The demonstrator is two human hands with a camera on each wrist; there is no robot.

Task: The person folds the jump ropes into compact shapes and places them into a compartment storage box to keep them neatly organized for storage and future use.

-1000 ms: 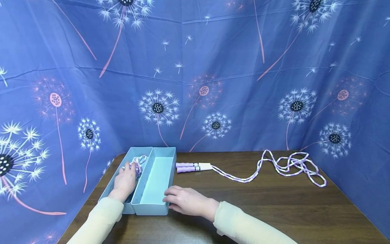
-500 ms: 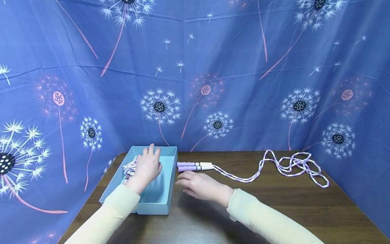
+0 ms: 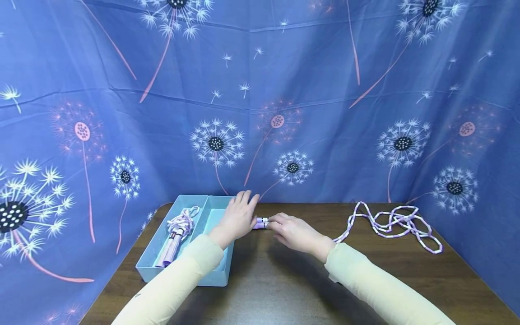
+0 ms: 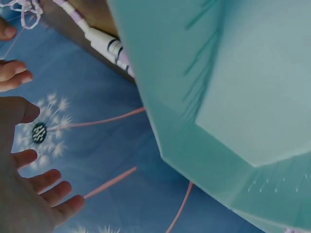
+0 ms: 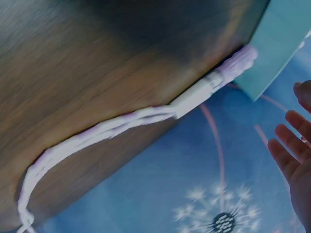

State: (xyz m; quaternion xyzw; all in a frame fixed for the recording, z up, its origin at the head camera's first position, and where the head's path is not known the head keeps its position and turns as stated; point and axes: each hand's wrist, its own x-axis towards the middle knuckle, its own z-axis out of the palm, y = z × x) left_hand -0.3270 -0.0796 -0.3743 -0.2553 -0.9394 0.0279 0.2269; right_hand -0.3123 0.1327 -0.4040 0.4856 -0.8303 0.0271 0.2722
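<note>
A purple-and-white jump rope (image 3: 262,222) lies stretched along the table, its two handles (image 5: 194,99) side by side near the teal box (image 3: 221,277). Above the box's right wall, my left hand (image 3: 237,216) has its fingers spread and holds nothing; the left wrist view shows that hand (image 4: 34,199) beside the box. My right hand (image 3: 294,231) hovers over the handles with relaxed fingers, covering part of them and the start of the cord. A second jump rope (image 3: 176,239), bundled with its cord wound up, lies in the box's left compartment.
Loose loops of beaded cord (image 3: 400,221) spread over the back right of the wooden table (image 3: 276,289). Behind the table hangs a blue dandelion-print cloth (image 3: 325,113). A divider runs between the box's two compartments.
My left hand has left the bundled jump rope in the left compartment and moved right across the box. My right hand has moved right and back from the box's front corner to the handles.
</note>
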